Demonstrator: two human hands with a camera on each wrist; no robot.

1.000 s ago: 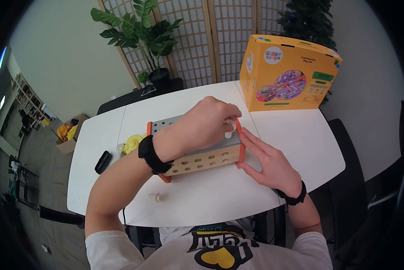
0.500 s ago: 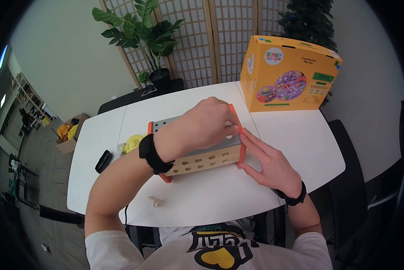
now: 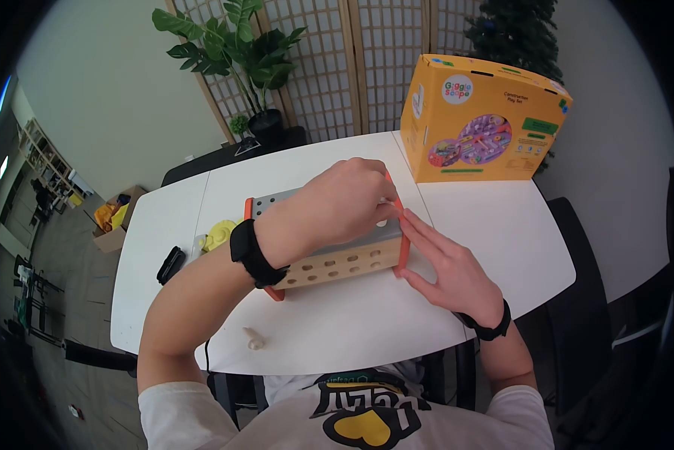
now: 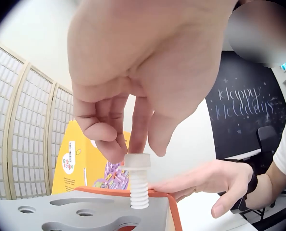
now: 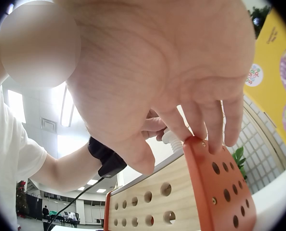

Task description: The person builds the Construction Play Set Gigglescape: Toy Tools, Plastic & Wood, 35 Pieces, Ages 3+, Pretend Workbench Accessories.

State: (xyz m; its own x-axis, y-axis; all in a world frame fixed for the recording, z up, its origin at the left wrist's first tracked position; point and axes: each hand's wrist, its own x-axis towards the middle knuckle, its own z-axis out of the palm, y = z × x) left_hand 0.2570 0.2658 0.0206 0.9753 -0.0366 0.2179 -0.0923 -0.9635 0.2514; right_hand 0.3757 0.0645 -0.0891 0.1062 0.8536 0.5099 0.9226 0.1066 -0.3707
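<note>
In the left wrist view a white threaded screw [image 4: 139, 195] stands upright at the orange-edged end of the grey slotted top [image 4: 80, 214]. The left hand [image 3: 337, 202] is over it, one fingertip at its head and the thumb slightly apart to the side. The toy bench has a wooden side [image 3: 333, 268] with holes and orange ends. The right hand [image 3: 453, 274] rests extended fingers against the right orange end panel [image 5: 220, 192], gripping nothing. Its thumb is near the panel's lower edge. In the head view the left hand mostly hides the screw.
A pale peg-like piece [image 3: 255, 342] lies near the table's front edge. Left of the bench are a yellow piece [image 3: 218, 234] and a black object [image 3: 172, 264]. A large yellow box [image 3: 487, 124] stands at the back right, with a potted plant [image 3: 265, 124] behind the table.
The left fingers have shifted around the screw's head, which shows less in the head view. The pale piece at the front has rolled slightly. The right hand stays against the end panel.
</note>
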